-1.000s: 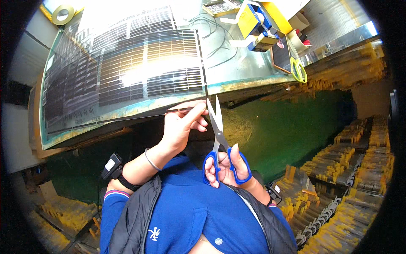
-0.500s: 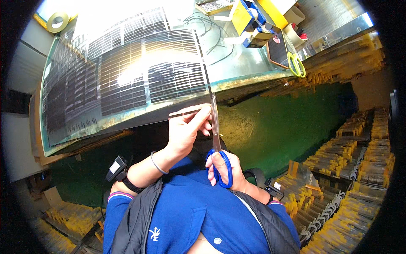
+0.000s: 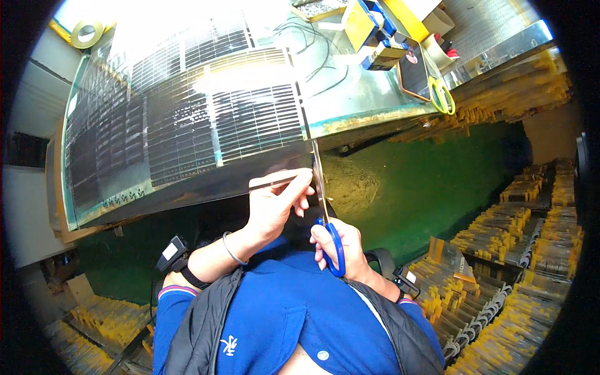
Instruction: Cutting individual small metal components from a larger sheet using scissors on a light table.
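My left hand (image 3: pixel 275 203) is closed in a pinch, with a narrow dark strip (image 3: pixel 265 184) across its fingers. A large clear film sheet (image 3: pixel 184 137) printed with black grid patterns reaches over the table's near edge toward this hand; whether the fingers also grip the sheet is hidden. My right hand (image 3: pixel 344 247) is wrapped round the blue handle loops of a pair of scissors (image 3: pixel 338 255). Their long metal blades point away from me, just right of my left fingertips, and look closed along the sheet's right edge.
The glass-topped table (image 3: pixel 369 111) holds a blue and yellow tape dispenser (image 3: pixel 378 53), a phone-like dark slab (image 3: pixel 414 78) and yellow-green scissors (image 3: pixel 441 95). A tape roll (image 3: pixel 86 34) sits far left. Racks of yellow-tabbed sheets (image 3: pixel 500 231) stand at right, above a green floor (image 3: pixel 431 181).
The blue scissors' handle loops have come together and the blades have closed. My left hand and the strip have shifted slightly toward me, and the film sheet's near part has moved too.
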`<action>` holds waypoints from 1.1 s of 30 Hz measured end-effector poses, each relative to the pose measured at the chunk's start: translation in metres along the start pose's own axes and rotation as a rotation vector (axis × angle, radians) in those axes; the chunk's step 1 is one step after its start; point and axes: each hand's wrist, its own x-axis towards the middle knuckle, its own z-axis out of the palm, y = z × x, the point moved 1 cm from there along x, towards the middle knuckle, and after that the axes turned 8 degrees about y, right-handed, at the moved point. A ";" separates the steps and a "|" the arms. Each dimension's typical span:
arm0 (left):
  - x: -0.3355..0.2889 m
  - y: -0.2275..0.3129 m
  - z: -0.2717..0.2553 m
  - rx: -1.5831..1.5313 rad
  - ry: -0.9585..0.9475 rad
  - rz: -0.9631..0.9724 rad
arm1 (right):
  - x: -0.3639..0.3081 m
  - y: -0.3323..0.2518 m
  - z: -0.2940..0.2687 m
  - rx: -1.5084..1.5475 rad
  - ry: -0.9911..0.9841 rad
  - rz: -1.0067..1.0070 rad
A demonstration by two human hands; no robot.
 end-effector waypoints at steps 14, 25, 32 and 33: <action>-0.020 -0.003 -0.011 0.035 -0.051 -0.028 | -0.001 -0.003 -0.001 -0.032 0.005 0.019; -0.032 -0.012 -0.015 0.086 -0.075 -0.079 | 0.003 -0.008 -0.002 0.060 -0.031 0.028; -0.034 -0.013 -0.016 0.067 -0.094 -0.079 | 0.001 -0.011 -0.001 -0.015 0.008 0.068; -0.035 -0.013 -0.016 0.067 -0.094 -0.078 | 0.001 -0.011 -0.001 -0.016 0.008 0.068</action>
